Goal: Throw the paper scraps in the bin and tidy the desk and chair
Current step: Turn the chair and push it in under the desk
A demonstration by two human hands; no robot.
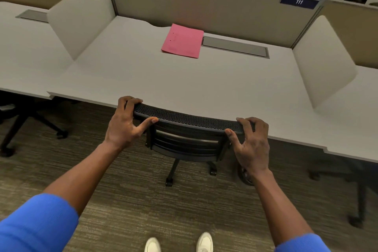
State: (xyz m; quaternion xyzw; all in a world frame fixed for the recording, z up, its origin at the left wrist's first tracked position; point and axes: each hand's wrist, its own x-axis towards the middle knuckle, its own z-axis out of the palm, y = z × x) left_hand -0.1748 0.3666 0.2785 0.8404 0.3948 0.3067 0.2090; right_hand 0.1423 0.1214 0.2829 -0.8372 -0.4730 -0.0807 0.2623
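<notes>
Chair (185, 127) sits pushed in at table (143, 80), backrest top just at the table's near edge, seat hidden beneath. Black mesh back, castor base on carpet (126, 180).

L hand (124, 122): fingers curled over top rail of backrest at its left end, thumb pressed on near side — closed on the chair. R hand (252, 141): same hold at right end of rail, fingers wrapped over top, thumb on near face. Both forearms extended fwd, blue sleeves (36, 225) at lower corners.

Table surface: one pink folder (183, 41) lying flat toward the rear centre, its right edge touching or just beside grey cable hatch (235, 46) set flush in the top. Folder well apart from chair and hands.

White side dividers (81, 16) stand at l. and r. of the bay; tan rear panel (194, 0) behind. Blue plate "111" (299, 1) on panel top, upper right.

White shoes (204, 242) at bottom edge, on carpet, directly behind chair. Neighbouring chair base (24, 127) visible under the table at left, partly hidden.
</notes>
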